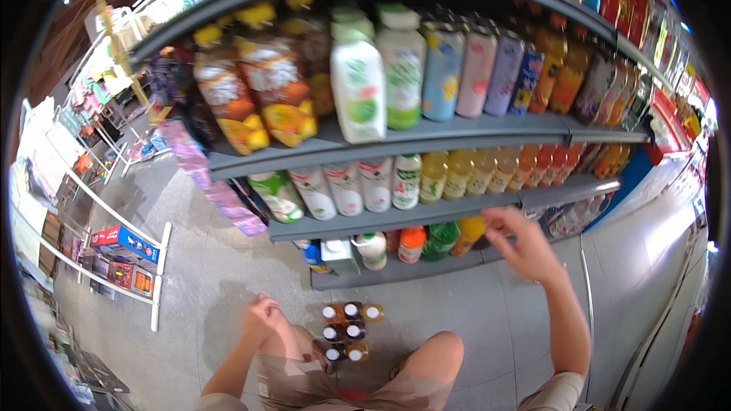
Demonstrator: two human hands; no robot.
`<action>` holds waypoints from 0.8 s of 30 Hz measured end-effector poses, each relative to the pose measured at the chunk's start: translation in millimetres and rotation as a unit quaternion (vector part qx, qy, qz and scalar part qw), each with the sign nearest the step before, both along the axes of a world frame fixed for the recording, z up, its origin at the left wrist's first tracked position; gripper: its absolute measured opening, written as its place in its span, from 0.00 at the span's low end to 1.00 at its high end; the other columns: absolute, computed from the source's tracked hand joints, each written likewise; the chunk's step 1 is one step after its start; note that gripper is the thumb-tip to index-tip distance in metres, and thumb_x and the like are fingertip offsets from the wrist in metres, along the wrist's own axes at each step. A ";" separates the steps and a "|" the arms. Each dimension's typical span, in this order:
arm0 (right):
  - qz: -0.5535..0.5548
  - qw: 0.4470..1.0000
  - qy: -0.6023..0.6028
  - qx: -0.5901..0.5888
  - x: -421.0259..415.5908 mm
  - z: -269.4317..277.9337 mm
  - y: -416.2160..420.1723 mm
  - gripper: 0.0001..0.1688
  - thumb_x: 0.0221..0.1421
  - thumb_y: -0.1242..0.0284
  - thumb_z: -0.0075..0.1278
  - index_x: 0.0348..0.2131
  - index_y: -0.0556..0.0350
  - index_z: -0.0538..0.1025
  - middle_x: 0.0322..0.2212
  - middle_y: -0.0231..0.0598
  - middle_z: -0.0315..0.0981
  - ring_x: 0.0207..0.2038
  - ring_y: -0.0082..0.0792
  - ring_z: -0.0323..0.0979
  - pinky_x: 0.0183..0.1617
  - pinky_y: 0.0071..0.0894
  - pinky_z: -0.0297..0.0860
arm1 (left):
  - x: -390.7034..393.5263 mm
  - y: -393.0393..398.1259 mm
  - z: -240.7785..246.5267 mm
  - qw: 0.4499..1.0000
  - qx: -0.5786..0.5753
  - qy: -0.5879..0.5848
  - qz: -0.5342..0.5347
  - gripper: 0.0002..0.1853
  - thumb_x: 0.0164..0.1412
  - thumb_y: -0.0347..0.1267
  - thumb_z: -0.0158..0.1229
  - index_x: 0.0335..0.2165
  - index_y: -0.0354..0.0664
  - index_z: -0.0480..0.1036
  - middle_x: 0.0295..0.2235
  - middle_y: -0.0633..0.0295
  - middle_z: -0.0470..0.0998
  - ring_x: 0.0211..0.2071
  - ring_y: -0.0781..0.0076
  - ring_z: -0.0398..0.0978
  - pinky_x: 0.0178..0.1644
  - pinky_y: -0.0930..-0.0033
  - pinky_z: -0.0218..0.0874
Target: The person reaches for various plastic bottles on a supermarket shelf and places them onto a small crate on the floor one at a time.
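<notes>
My right hand (517,242) is raised in front of the low shelves, with thumb and fingers a little apart and nothing seen between them. Behind it in the picture, a yellow-orange bottle (470,234) stands on the bottom shelf. Over my bent left knee is my left hand (264,317), its fingers curled in, blurred, with no object visible in it. Several white-capped drink bottles (353,331) stand in a tight cluster on the floor between my legs. Beside the yellow-orange bottle are a green bottle (442,240) and an orange-capped bottle (411,244).
A grey shelf unit (342,225) spans the front, its middle tier lined with white bottles (342,191) and yellow juice bottles (460,176). Larger tea bottles (277,85) and cans (442,71) fill the tier above. At left, a white rack (163,248) holds boxed goods (125,245).
</notes>
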State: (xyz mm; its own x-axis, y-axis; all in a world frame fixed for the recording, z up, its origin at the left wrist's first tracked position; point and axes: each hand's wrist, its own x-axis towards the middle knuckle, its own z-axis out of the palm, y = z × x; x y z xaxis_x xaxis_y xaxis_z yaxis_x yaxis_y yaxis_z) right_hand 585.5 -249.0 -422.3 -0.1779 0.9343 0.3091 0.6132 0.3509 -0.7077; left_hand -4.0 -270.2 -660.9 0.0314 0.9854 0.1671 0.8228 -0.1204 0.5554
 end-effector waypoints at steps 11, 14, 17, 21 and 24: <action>0.034 0.917 -0.041 0.395 -275.7 315.5 143.8 0.27 0.66 0.68 0.58 0.60 0.57 0.69 0.49 0.44 0.75 0.52 0.33 0.75 0.54 0.35 0.74 | -37.5 -24.0 3.5 0.997 0.026 -0.079 0.004 0.05 0.51 0.26 0.61 0.28 0.43 0.82 0.31 0.58 0.80 0.30 0.57 0.80 0.36 0.59 0.72; 0.013 0.890 -0.092 0.447 -327.5 363.1 245.7 0.37 0.55 0.67 0.59 0.56 0.73 0.65 0.49 0.77 0.69 0.51 0.73 0.71 0.61 0.54 0.69 | -46.0 -25.8 7.7 0.996 0.032 -0.088 0.005 0.05 0.52 0.27 0.61 0.29 0.43 0.82 0.33 0.56 0.81 0.33 0.52 0.80 0.38 0.55 0.73; -0.129 0.776 -0.244 0.567 -294.4 397.3 377.8 0.35 0.53 0.69 0.57 0.56 0.67 0.66 0.53 0.82 0.63 0.50 0.73 0.73 0.56 0.56 0.74 | -41.7 -20.2 -3.3 0.995 0.055 -0.076 -0.039 0.04 0.53 0.28 0.61 0.28 0.43 0.81 0.32 0.55 0.79 0.34 0.48 0.79 0.39 0.51 0.72; -0.242 0.839 -0.309 0.378 -326.0 415.4 424.2 0.43 0.57 0.60 0.55 0.70 0.38 0.63 0.53 0.62 0.76 0.61 0.66 0.69 0.59 0.60 0.72 | -68.0 -27.5 -6.5 0.995 0.076 -0.057 -0.001 0.03 0.52 0.28 0.61 0.27 0.43 0.80 0.32 0.56 0.78 0.35 0.48 0.79 0.39 0.51 0.72; -0.240 0.855 -0.335 0.316 -304.2 420.6 452.2 0.44 0.58 0.60 0.55 0.71 0.32 0.61 0.53 0.61 0.77 0.58 0.65 0.72 0.58 0.58 0.73 | -68.6 -23.9 -16.1 0.994 0.081 -0.070 -0.025 0.03 0.52 0.27 0.60 0.27 0.43 0.79 0.32 0.56 0.77 0.35 0.49 0.79 0.39 0.51 0.72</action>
